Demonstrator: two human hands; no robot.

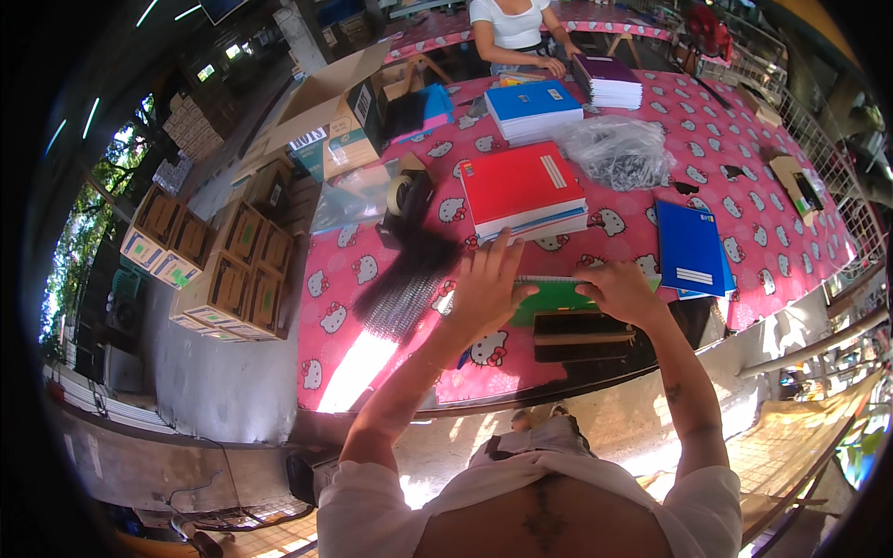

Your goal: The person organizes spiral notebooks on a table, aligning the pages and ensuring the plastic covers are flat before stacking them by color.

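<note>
A green spiral-bound notebook [556, 296] stands tilted on edge between my hands near the table's front. My left hand [488, 286] is at its left end, thumb against the cover and fingers stretched toward the red notebook stack. My right hand [621, 292] grips its right end, fingers curled over the top edge. Just below lies a dark rectangular block [581, 337] with a tan strip. Beyond my hands sits a stack of notebooks with a red cover on top [521, 186]. Blue notebooks [690, 246] lie to the right.
A tape dispenser [402, 195] and a dark wire-like bundle [405, 293] lie left. Farther back are a blue-topped stack [533, 104], crumpled clear plastic [619, 153] and a purple-topped stack [607, 79], touched by another person [516, 33]. Cartons [237, 256] stand left of the table.
</note>
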